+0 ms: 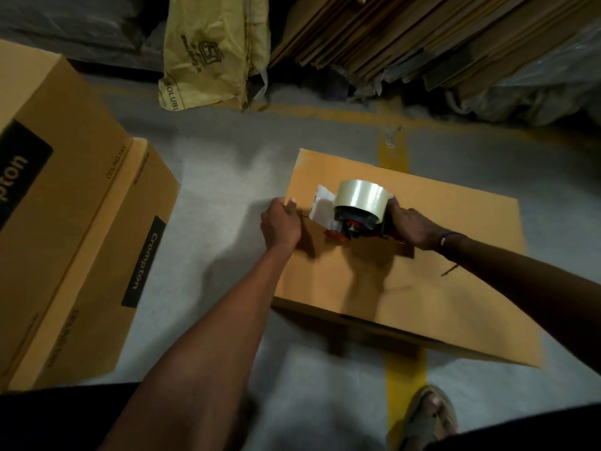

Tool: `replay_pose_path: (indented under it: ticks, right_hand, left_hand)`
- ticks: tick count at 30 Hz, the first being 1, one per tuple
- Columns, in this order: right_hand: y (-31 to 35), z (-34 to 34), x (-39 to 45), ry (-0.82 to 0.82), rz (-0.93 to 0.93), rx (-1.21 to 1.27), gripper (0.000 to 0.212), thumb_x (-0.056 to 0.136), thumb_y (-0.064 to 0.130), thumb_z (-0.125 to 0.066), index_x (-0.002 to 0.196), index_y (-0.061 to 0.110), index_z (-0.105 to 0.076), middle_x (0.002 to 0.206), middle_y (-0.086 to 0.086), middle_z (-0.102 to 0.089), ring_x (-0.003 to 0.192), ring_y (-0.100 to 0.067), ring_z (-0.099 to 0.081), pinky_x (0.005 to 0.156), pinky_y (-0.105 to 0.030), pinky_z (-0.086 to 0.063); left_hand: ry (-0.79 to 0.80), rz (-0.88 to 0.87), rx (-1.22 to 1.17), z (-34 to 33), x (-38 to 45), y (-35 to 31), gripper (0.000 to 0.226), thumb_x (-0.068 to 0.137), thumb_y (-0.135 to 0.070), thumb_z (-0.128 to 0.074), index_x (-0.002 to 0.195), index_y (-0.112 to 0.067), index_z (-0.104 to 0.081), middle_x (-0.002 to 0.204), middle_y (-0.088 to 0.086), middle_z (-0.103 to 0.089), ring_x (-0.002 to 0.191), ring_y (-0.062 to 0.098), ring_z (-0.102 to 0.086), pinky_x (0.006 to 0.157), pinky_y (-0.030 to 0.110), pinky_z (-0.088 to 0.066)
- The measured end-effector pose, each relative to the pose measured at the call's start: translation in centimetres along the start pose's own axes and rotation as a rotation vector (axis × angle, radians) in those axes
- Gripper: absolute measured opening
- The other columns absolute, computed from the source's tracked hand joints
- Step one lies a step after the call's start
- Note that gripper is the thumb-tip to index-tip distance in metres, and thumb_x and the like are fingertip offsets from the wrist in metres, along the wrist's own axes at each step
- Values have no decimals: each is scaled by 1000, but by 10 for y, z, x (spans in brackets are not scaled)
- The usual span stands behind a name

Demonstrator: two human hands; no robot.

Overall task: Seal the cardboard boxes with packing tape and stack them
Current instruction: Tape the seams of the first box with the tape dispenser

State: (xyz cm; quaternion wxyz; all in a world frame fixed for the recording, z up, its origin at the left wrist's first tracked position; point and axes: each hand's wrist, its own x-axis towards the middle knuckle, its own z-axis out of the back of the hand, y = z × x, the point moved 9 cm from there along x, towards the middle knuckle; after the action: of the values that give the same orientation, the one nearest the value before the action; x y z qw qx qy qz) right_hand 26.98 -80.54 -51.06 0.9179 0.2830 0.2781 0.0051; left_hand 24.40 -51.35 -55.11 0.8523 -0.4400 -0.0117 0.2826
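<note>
A flat brown cardboard box (439, 242) lies on the grey floor in front of me. On its top, near the left edge, stands a tape dispenser (353, 211) with a red and black frame and a roll of clear tape. My right hand (411, 227) grips the dispenser's handle from the right. My left hand (281, 222) holds the box's left edge, thumb on top, fingers over the side. A loose end of tape sticks out from the dispenser toward that edge.
Two stacked printed boxes (81, 229) stand at the left. A yellow paper sack (211, 50) and a pile of flattened cardboard (390, 37) lean at the back. Yellow floor lines (403, 372) run under the box. My sandalled foot (429, 415) is at the bottom.
</note>
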Motion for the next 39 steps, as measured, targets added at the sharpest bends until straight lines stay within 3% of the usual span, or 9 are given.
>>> replay_pose_path:
  ticks: [5,8,18,24,28,31,33,36,39]
  right_hand:
    - [14,-2,-5,44,-75,-43,87,102,62,1,107,8,-66,87,-13,-66,79,-22,-60,78,-30,-40]
    - [17,-1,1,6,-61,-92,74,107,53,-5,137,6,-54,108,-27,-64,96,-38,-61,89,-37,-43]
    - [-8,2,8,-424,105,-317,67,109,50,-10,95,10,-62,71,-7,-54,65,-26,-50,59,-33,-27]
    - [-22,9,-3,-440,120,-231,66,109,52,-11,77,15,-55,76,-11,-57,74,-31,-53,71,-38,-42]
    - [-87,38,-17,-411,23,-259,76,103,62,-2,82,14,-57,82,-17,-62,74,-31,-52,71,-37,-37]
    - [-152,65,-34,-381,-80,-347,92,96,61,8,118,2,-60,90,-26,-64,78,-39,-58,68,-41,-35]
    - [-178,79,-45,-372,-176,-392,80,90,46,-2,115,-8,-55,84,-24,-56,84,-44,-61,68,-45,-43]
    - [-182,89,-51,-376,-191,-366,63,86,44,-3,91,1,-48,75,-14,-49,81,-41,-59,74,-47,-48]
    - [-180,90,-47,-397,-157,-341,65,88,51,1,89,7,-47,75,-15,-52,75,-38,-55,74,-49,-51]
  left_hand:
    - [327,23,71,-11,10,-2,54,109,-44,-45,148,-8,-50,151,18,-52,139,38,-49,111,41,-40]
    - [419,52,87,-8,16,-13,62,111,-45,-39,151,1,-44,157,22,-45,143,38,-44,112,38,-37]
    - [158,61,227,-21,13,13,53,102,-56,-53,133,-13,-60,134,16,-63,124,40,-58,91,41,-45]
    - [142,59,264,-26,19,20,58,103,-60,-48,135,-13,-56,138,16,-61,126,40,-56,98,45,-45]
    - [138,51,279,-25,18,21,60,103,-60,-46,137,-11,-54,140,18,-59,129,41,-54,101,45,-43]
    - [135,51,277,-25,16,18,60,104,-58,-45,138,-8,-52,140,19,-58,129,41,-54,101,46,-43]
    - [77,-18,334,-23,10,11,63,107,-53,-43,145,-4,-43,148,22,-51,135,42,-49,107,50,-41]
    - [-116,-318,533,-28,-17,-9,68,110,-44,-33,160,0,-20,169,20,-20,156,36,-20,125,51,-18]
    - [-50,-429,644,-67,-50,-21,82,106,-54,-26,163,2,-5,172,20,2,160,34,3,129,50,-5]
